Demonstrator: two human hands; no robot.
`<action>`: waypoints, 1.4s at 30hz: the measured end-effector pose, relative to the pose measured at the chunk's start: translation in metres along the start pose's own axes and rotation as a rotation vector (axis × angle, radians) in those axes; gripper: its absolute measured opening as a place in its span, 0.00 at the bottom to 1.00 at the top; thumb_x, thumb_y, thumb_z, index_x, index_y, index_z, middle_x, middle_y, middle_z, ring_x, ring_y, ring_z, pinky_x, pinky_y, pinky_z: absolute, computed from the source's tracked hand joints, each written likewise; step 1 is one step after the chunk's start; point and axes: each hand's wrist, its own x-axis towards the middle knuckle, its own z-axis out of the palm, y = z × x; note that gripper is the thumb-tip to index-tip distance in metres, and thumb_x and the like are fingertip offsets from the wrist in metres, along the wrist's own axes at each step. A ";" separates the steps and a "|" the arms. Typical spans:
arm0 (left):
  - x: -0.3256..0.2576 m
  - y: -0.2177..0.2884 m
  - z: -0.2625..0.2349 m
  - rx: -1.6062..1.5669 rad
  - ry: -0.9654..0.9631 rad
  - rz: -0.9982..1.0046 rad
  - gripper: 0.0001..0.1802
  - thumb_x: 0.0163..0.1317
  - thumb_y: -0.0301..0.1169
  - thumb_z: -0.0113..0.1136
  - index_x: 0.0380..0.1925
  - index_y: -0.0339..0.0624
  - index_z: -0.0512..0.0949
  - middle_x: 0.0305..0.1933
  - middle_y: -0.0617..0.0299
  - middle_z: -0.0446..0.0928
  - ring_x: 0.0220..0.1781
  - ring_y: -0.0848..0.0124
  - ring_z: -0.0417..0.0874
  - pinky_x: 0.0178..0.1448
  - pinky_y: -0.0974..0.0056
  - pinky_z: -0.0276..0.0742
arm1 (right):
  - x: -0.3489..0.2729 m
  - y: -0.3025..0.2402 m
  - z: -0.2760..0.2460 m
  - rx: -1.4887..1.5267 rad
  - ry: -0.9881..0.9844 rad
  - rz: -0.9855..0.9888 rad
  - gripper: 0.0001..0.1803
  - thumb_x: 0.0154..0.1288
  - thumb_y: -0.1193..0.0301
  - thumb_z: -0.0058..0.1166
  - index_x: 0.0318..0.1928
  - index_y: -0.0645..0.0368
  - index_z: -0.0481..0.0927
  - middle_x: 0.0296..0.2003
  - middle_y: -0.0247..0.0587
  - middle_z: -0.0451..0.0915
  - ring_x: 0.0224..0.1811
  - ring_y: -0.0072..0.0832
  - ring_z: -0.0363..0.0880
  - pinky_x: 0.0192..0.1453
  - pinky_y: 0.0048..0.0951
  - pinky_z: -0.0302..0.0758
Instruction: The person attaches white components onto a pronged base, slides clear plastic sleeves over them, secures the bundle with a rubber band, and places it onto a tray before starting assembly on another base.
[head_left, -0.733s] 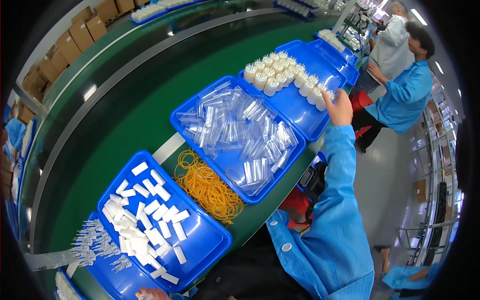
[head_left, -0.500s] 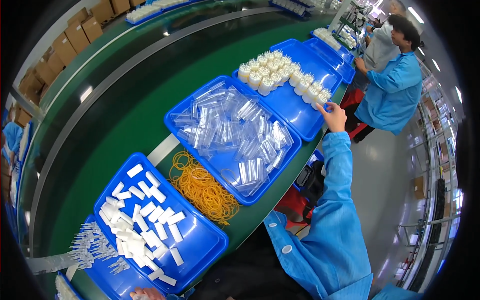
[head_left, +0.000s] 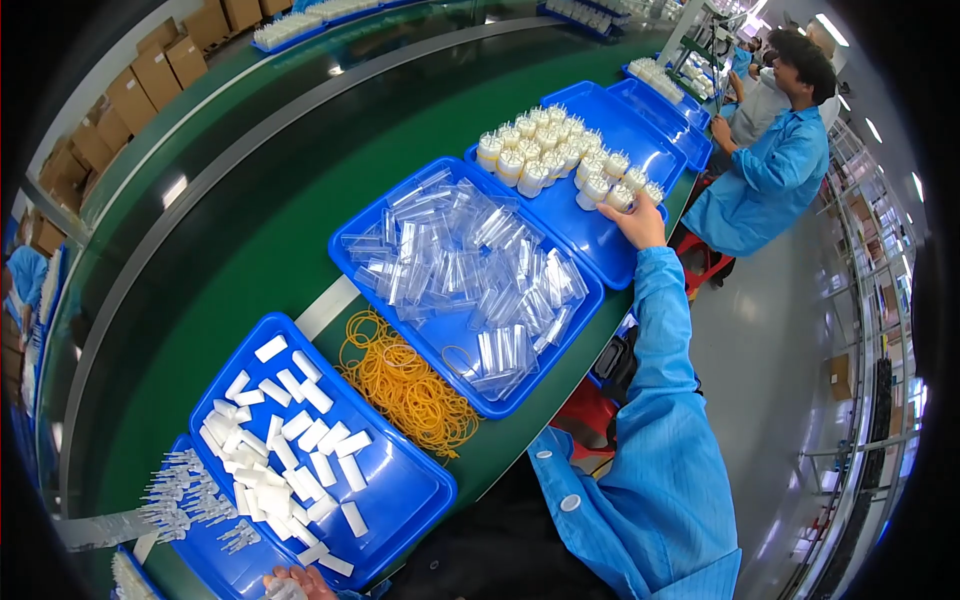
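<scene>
My right hand (head_left: 637,221) reaches across to a group of white cylindrical pieces with clear thin tips (head_left: 533,143), which stand upright in a blue tray (head_left: 585,222). Its thumb and fingers close around one cylindrical piece (head_left: 620,197) at the near right end of the group. Only part of my left hand (head_left: 312,582) shows at the bottom edge, its fingers curled about something pale and translucent that I cannot make out. Closest to it are a tray of white rectangular blocks (head_left: 267,498) and a heap of small clear plastic parts with thin tips (head_left: 185,500).
Clear plastic sleeves fill a middle blue tray (head_left: 345,243). Yellow rubber bands (head_left: 405,385) lie beside it on the green work surface (head_left: 250,240). A person in a blue coat (head_left: 785,170) sits at the far right. Cardboard boxes (head_left: 155,75) are stacked far left.
My right hand has moved slightly left, from the group's right edge to around one cylindrical piece. The left hand shows a little more at the bottom edge. The person at far right has shifted.
</scene>
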 end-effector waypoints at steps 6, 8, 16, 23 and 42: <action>0.005 -0.002 0.003 -0.111 -0.118 -0.066 0.34 0.45 0.38 0.63 0.54 0.37 0.68 0.44 0.55 0.72 0.35 0.66 0.67 0.39 0.61 0.65 | -0.019 -0.026 0.013 0.111 0.190 -0.222 0.49 0.38 0.48 0.71 0.53 0.68 0.65 0.44 0.55 0.78 0.44 0.46 0.79 0.47 0.38 0.75; 0.005 -0.002 -0.005 -0.135 -0.126 -0.084 0.34 0.45 0.38 0.63 0.54 0.37 0.68 0.47 0.54 0.72 0.37 0.64 0.68 0.41 0.60 0.66 | -0.019 -0.037 0.010 0.101 0.211 -0.154 0.48 0.38 0.47 0.71 0.52 0.69 0.66 0.45 0.55 0.77 0.46 0.47 0.78 0.48 0.38 0.75; 0.008 -0.008 -0.015 -0.222 -0.179 -0.112 0.33 0.48 0.37 0.63 0.56 0.38 0.68 0.53 0.52 0.72 0.45 0.57 0.72 0.51 0.53 0.68 | -0.011 -0.039 0.001 0.082 0.148 -0.119 0.44 0.37 0.46 0.72 0.44 0.68 0.69 0.43 0.56 0.77 0.46 0.48 0.77 0.47 0.38 0.74; 0.008 -0.012 -0.028 -0.231 -0.095 -0.093 0.37 0.53 0.37 0.63 0.62 0.37 0.61 0.58 0.50 0.69 0.49 0.59 0.72 0.50 0.57 0.68 | -0.005 -0.031 0.012 0.179 0.096 -0.195 0.39 0.39 0.49 0.71 0.45 0.66 0.72 0.41 0.57 0.78 0.43 0.45 0.79 0.45 0.36 0.74; 0.010 -0.014 -0.029 -0.129 -0.027 -0.079 0.41 0.58 0.37 0.62 0.66 0.40 0.53 0.60 0.52 0.67 0.42 0.67 0.72 0.40 0.66 0.71 | -0.036 -0.082 0.001 0.073 0.017 -0.325 0.34 0.38 0.50 0.71 0.36 0.65 0.75 0.34 0.52 0.79 0.37 0.44 0.79 0.41 0.38 0.74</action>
